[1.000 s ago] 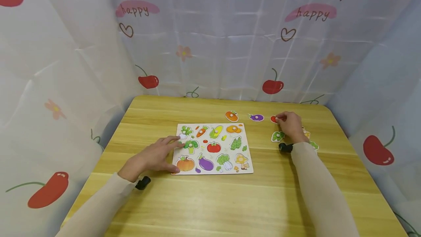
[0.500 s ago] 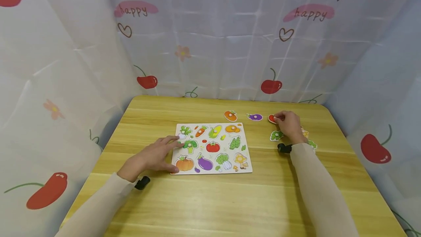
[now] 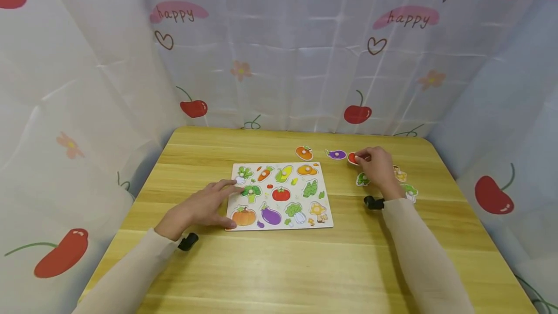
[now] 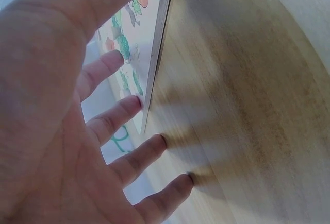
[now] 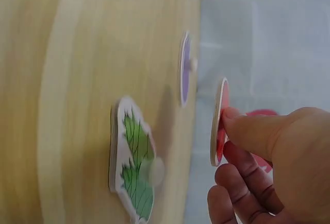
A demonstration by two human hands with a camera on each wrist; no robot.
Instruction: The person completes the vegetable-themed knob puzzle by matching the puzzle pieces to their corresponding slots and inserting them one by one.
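Fingertips of my right hand (image 3: 377, 168) pinch a red puzzle piece (image 3: 352, 158) by its face. In the right wrist view that red piece (image 5: 221, 92) stands edge-on, lifted off the table, its knob hidden by the fingers. My left hand (image 3: 202, 207) lies over the left edge of a white vegetable puzzle board (image 3: 297, 201), its fingers spread. Two of its fingertips touch the board in the left wrist view, and two reach the table past the board's edge. Broccoli (image 3: 251, 192) and carrot (image 3: 265, 174) pieces sit in the board.
Behind the board lie a pumpkin piece (image 3: 303, 153) and an eggplant piece (image 3: 336, 154). Near the right forearm are a green leafy piece (image 3: 362, 179), a mushroom piece (image 3: 399, 174) and a bok choy piece (image 3: 410, 193). A printed curtain (image 3: 279, 71) encloses the wooden table (image 3: 279, 270).
My right hand has moved slightly left with the red piece, which is now beside the eggplant piece. More of the mushroom and bok choy pieces shows. The left hand stays put.
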